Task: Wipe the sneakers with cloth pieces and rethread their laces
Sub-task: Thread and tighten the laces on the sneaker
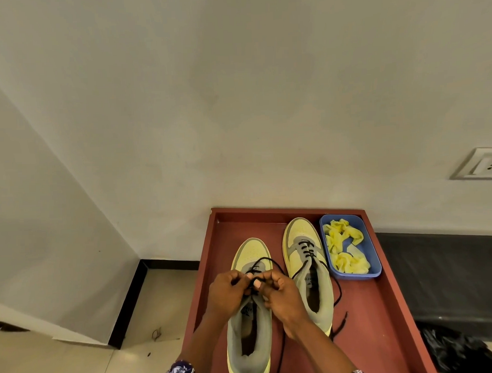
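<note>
**Lace might slip out of the eyelets**

On the red worktop [384,335], left of the blue tub [377,262], stood the near sneaker [249,351]. Left hand [226,294] and right hand [282,299] each pinched its black lace [265,259]; uneven pulling could unthread it.

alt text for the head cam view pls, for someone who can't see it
Both hands, left hand and right hand, pinch a black lace over the near sneaker on a red tray. A second sneaker and a blue tub of yellow cloths sit beside it.
</note>
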`<action>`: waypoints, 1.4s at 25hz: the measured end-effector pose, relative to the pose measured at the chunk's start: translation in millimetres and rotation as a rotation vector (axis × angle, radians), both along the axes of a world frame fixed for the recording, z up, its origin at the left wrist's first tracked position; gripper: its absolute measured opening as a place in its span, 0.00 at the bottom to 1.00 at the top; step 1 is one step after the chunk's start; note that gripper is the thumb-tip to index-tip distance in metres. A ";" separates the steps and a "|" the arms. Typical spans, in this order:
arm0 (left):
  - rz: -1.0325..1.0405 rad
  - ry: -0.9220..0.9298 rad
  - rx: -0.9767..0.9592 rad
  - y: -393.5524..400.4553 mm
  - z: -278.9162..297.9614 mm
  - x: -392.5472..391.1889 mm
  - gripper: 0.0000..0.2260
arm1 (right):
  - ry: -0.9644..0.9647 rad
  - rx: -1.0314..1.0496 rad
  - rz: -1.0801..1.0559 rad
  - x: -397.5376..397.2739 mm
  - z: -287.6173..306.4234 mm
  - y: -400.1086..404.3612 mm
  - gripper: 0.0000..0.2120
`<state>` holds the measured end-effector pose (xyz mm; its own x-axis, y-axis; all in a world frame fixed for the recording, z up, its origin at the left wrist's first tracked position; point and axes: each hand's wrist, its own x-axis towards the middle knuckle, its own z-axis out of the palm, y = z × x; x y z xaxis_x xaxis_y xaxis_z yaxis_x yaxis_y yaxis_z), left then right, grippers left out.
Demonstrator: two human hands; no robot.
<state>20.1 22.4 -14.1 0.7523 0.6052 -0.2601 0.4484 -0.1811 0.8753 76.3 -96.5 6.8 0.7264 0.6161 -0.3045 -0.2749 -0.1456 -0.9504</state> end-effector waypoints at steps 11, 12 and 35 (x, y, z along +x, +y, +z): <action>-0.241 -0.037 0.003 -0.4 -1.4 -6.2 0.09 | -0.044 -0.109 -0.030 11.1 -17.2 8.3 0.04; -0.245 -0.018 0.023 -1.7 -0.5 -5.3 0.10 | -0.048 -0.114 -0.032 11.5 -17.5 8.8 0.03; -0.089 -0.080 0.046 -7.1 -4.8 -11.1 0.18 | -0.255 -0.327 -0.019 11.2 -20.0 18.5 0.04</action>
